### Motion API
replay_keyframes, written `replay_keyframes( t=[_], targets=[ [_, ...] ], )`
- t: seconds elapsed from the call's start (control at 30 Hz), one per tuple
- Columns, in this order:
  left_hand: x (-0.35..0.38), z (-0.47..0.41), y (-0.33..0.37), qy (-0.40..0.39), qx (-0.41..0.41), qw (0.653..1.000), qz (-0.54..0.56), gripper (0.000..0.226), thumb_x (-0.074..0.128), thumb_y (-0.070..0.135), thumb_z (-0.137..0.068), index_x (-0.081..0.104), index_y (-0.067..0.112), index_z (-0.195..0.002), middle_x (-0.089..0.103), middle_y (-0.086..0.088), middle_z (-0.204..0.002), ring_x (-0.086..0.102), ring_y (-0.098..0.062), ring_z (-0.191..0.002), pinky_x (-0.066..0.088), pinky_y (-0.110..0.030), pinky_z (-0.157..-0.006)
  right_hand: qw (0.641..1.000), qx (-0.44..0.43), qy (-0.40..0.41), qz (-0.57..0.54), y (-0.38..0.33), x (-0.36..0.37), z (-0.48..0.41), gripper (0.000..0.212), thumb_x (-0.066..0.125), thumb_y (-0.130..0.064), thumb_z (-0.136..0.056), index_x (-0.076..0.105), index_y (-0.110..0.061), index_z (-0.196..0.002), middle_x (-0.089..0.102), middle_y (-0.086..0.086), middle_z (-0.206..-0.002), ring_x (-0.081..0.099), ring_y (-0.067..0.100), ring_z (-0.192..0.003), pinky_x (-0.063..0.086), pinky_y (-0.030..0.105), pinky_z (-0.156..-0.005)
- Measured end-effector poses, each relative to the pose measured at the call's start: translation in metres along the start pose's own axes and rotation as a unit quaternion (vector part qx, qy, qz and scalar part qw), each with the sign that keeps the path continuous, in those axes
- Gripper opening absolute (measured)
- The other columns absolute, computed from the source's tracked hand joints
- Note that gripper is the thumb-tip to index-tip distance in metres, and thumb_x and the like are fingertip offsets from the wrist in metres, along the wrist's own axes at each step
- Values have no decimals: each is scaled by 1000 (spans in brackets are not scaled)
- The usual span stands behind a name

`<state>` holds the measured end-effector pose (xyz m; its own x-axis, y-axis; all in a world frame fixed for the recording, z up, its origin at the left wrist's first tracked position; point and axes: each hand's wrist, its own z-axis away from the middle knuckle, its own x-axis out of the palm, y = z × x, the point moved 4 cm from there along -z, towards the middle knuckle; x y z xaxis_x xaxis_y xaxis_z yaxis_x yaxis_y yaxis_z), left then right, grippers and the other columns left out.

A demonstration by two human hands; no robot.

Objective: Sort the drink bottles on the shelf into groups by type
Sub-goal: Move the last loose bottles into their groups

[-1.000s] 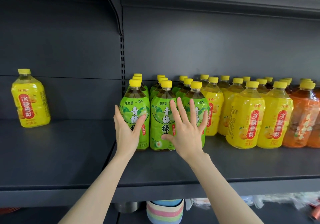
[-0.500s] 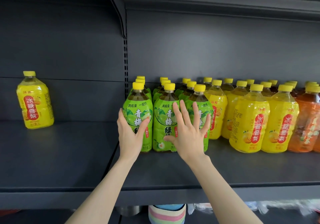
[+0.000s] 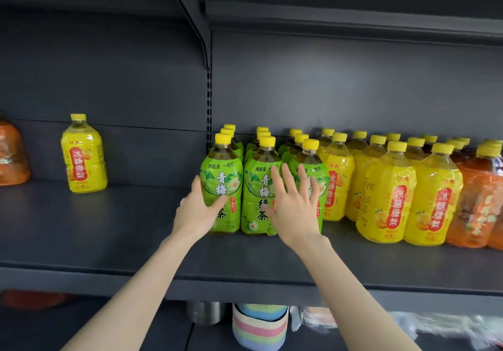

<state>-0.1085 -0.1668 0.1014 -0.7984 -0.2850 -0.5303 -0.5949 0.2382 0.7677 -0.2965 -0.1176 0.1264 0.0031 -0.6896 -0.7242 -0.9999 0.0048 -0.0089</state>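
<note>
Left grip (image 3: 197, 212), fingers spread, presses the green bottles (image 3: 254, 187) from their nine o'clock side; right grip (image 3: 295, 209), splayed flat, covers their front

I am seeing a bare stretch of the shelf (image 3: 141, 228) between the lone yellow bottle (image 3: 83, 157) and the green bottles (image 3: 221, 187); the way to the back wall (image 3: 136, 92) is lying open there. On the right, the green bottles are standing close against the yellow bottles (image 3: 386, 195), and the orange bottles (image 3: 479, 203) are closing that end, all blocking the way back. A free strip is running along the front edge, and room is lying above the caps (image 3: 310, 144), under the upper shelf (image 3: 353, 21).
</note>
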Motion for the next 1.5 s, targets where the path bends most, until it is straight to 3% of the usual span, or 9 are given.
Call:
replay_keyframes(
  t=[0.13,0.23,0.33,0.53,0.73,0.93,1.17,1.33,1.5],
  targets=[
    [-35,13,8,30,18,998,-48,36,59,40,-88,60,20,-117,69,-2,-108,62,-24,-101,49,-35,-86,995,-23,-16,-101,-13,-26,-3,39,54,-33,-95,57,-8,-125,56,11,-131,54,34,-116,43,42,-94],
    [-66,20,14,59,63,995,-45,18,59,34,-89,67,21,-99,70,4,-89,65,-19,-88,51,-35,-82,989,-31,11,-147,-36,-48,-9,33,49,-33,-97,59,-10,-118,61,8,-114,61,32,-96,44,35,-72],
    [-103,20,13,89,115,988,-56,14,59,31,-89,67,21,-94,65,11,-76,65,-16,-79,53,-35,-77,980,-41,31,-193,-72,-59,-21,31,48,-33,-97,59,-13,-118,61,6,-110,61,32,-95,45,35,-69],
    [-191,15,-41,118,170,974,-91,13,60,28,-89,67,19,-95,66,9,-75,63,-6,-72,54,-28,-68,956,-37,47,-287,-178,-43,-33,28,53,-32,-94,61,-16,-115,64,3,-109,63,26,-95,49,36,-74],
    [-273,-9,-143,108,147,978,-97,5,63,23,-87,68,23,-86,68,10,-72,65,-7,-70,55,-37,-72,947,-19,-8,-320,-294,8,-32,26,52,-32,-95,62,-16,-114,63,0,-108,64,21,-93,49,32,-74],
    [-323,-72,-202,117,140,980,-80,5,62,18,-88,67,18,-90,67,7,-75,62,-6,-73,54,-34,-71,949,-24,-42,-312,-380,42,-77,23,50,-29,-96,62,-15,-111,62,1,-107,62,22,-93,44,29,-72],
    [-349,-164,-275,184,108,975,-55,24,60,19,-90,60,12,-112,64,-2,-108,61,-18,-98,42,-26,-78,947,-5,-47,-317,-441,106,-146,28,51,-32,-96,63,-13,-114,61,5,-108,60,26,-95,50,38,-78],
    [-361,-226,-330,261,3,961,-92,61,68,30,-83,38,4,-130,39,-19,-133,36,-39,-124,33,-54,-98,938,57,-36,-339,-461,159,-185,48,59,-39,-90,48,-13,-130,46,5,-127,46,25,-118,46,40,-87],
    [-375,-281,-375,287,-43,956,-40,99,73,48,-73,18,6,-144,21,-19,-148,23,-39,-135,28,-58,-106,909,135,28,-392,-472,192,-207,83,76,-48,-73,37,-9,-135,35,9,-130,36,26,-123,41,40,-91]
  ],
)
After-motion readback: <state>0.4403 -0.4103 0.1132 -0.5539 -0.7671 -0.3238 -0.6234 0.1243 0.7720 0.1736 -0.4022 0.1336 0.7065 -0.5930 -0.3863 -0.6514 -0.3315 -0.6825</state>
